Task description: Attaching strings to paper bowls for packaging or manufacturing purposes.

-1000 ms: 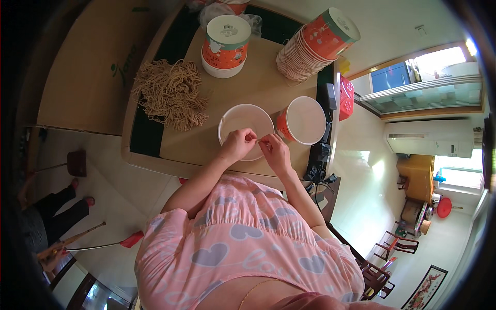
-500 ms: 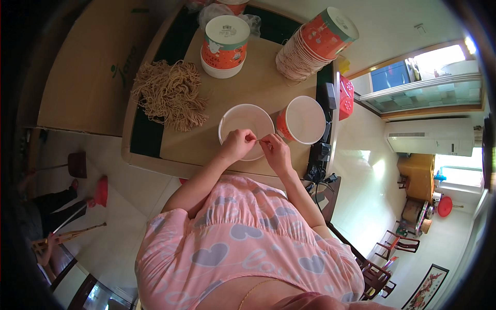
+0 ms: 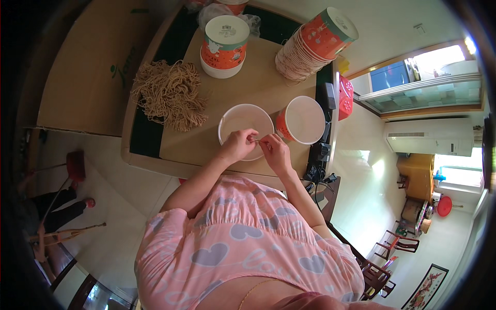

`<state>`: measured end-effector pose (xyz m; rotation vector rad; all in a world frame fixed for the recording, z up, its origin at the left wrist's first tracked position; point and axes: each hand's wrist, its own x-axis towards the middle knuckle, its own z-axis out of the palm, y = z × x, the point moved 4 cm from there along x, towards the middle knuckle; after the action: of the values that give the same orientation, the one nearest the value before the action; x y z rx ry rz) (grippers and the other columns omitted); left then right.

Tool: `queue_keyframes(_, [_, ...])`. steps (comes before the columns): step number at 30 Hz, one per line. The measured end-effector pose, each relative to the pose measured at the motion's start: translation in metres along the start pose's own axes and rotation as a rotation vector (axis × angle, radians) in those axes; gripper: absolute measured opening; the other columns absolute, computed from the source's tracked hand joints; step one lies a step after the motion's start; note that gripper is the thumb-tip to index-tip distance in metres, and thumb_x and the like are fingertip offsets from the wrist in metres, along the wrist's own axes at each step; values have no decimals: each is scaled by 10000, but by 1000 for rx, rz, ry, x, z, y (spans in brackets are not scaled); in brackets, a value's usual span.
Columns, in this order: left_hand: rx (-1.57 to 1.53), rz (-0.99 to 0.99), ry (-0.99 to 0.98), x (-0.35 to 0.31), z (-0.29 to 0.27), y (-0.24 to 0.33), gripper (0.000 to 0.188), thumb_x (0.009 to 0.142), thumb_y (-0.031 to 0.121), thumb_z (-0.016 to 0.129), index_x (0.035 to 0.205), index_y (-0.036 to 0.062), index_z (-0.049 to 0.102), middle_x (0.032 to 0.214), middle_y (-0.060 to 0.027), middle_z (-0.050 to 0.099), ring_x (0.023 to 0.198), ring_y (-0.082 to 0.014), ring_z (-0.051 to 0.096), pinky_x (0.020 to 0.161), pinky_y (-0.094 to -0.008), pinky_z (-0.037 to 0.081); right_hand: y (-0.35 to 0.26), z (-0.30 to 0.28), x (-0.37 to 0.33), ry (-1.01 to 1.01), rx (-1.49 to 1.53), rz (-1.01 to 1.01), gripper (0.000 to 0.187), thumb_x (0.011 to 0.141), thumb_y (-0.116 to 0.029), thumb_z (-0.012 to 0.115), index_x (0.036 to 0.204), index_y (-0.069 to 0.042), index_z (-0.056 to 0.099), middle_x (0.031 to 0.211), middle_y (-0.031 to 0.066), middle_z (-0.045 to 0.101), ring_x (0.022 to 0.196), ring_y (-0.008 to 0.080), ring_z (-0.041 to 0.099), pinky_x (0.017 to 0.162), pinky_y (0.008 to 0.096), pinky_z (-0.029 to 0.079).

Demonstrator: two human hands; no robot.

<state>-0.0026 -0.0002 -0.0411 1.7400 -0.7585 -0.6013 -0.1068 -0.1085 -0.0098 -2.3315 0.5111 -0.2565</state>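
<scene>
My left hand [image 3: 238, 145] and my right hand [image 3: 272, 150] meet over the near rim of a white round lid [image 3: 243, 120] that lies flat on the table. Both pinch a small thin thing [image 3: 253, 138] between the fingertips; it is too small to tell what it is. Just right of the hands stands an open orange paper cup [image 3: 302, 120] with a white inside. A heap of tan string-like strands [image 3: 170, 94] lies to the left of the lid.
A lidded orange and white tub [image 3: 224, 40] stands at the back of the wooden table [image 3: 258, 77]. A tilted stack of orange cups [image 3: 312, 44] leans at the back right. A red basket [image 3: 345, 96] hangs off the right edge. Another person's legs [image 3: 62, 204] show at left on the floor.
My hands stay at the lid's near rim, fingertips drawn a little closer together. The person on the floor at left has shifted.
</scene>
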Motion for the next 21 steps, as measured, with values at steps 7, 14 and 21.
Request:
queue_keyframes(7, [88,-17,-39,2,7,-1,83,765,105,662,792,27,656,735,-148,668,696,-296,669,642,-359,534,-2,-1,0,-8,21,3,65,829,-113,630,874,-67,637,856,101,610,688,264,642,612,354,505])
queue_keyframes(14, [75,-67,-76,0,-4,-1,99,763,86,689,818,11,654,736,-115,678,673,-196,666,625,-304,517,-3,-3,2,-16,11,-9,64,827,-115,634,876,-76,642,862,101,612,688,282,632,623,360,506])
queue_keyframes(21, [23,-35,-78,-1,-9,-7,148,768,91,700,901,27,685,750,-74,690,650,-150,648,627,-282,514,-7,-6,5,-21,19,-5,80,838,-125,631,890,-64,631,871,103,615,699,280,637,627,367,504])
